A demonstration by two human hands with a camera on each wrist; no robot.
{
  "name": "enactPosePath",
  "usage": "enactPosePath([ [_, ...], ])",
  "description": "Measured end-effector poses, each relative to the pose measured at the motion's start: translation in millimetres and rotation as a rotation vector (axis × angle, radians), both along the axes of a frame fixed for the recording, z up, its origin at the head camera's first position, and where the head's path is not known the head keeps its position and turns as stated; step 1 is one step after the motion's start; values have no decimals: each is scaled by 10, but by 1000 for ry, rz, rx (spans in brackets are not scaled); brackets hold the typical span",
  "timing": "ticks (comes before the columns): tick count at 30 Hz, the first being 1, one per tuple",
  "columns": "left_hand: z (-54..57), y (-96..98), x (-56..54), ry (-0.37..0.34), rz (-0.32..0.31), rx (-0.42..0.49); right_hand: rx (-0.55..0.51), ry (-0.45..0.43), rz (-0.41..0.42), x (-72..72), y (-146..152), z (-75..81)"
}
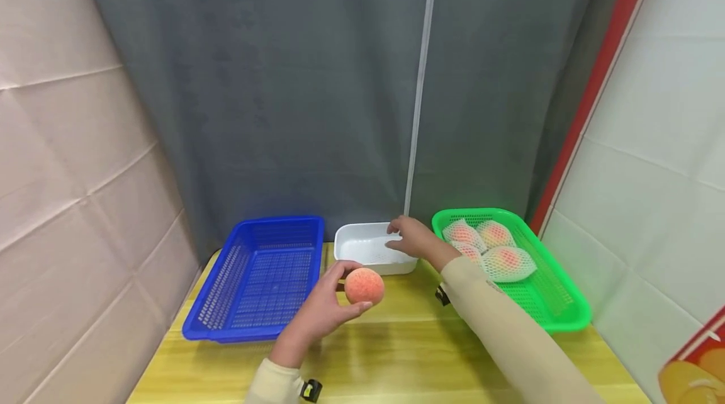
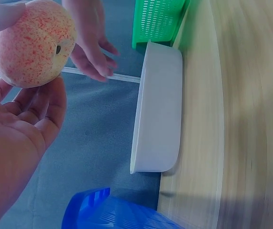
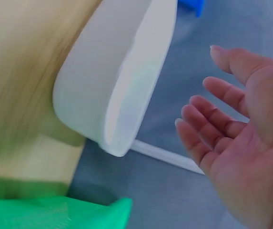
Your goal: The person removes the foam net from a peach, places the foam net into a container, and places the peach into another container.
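Note:
A round pink-and-cream peach [image 1: 365, 286] sits between the thumb and fingers of my left hand [image 1: 325, 306], held up over the front of the table. In the left wrist view the peach [image 2: 34, 44] shows red speckles and a small dark spot. My right hand [image 1: 416, 239] hovers over the right end of a white rectangular tub [image 1: 362, 246]. Its fingers are loosely bent and nothing lies between them, as the right wrist view shows of the hand [image 3: 241, 114] beside the tub's rim [image 3: 141, 86].
A blue plastic basket [image 1: 266, 284] with nothing in it stands left of the tub. To the right, a green basket [image 1: 557, 291] holds several peaches in white foam nets [image 1: 508, 263]. All stand on a wooden table [image 1: 396, 353] before a grey curtain [image 1: 283, 77].

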State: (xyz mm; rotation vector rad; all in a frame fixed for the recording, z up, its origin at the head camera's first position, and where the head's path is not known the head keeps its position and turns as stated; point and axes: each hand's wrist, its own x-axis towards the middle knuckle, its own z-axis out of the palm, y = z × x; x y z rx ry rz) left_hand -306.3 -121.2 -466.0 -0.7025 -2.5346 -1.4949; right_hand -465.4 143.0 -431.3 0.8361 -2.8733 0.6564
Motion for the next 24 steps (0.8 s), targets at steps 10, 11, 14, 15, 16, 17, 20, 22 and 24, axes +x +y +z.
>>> enactPosePath([
  [10,19,-33,14,11,0,1,-43,135,54,567,108,23],
  [11,20,-32,14,12,-1,-1,-42,140,51,622,113,-4],
  [14,21,-33,23,2,-4,0,-16,176,50,779,121,-124],
  [15,19,-36,24,1,-4,-1,3,183,43,833,120,-173],
  [16,16,-39,24,2,-4,0,20,185,36,891,118,-214],
  [17,14,-42,25,1,-6,2,36,190,32,951,116,-246],
  [20,6,-57,27,-1,-15,12,45,198,27,1115,105,-309],
  [22,1,-67,29,-4,-22,17,41,195,33,1190,105,-346],
  [24,5,-81,35,-12,-29,20,29,200,39,1239,105,-386],
])
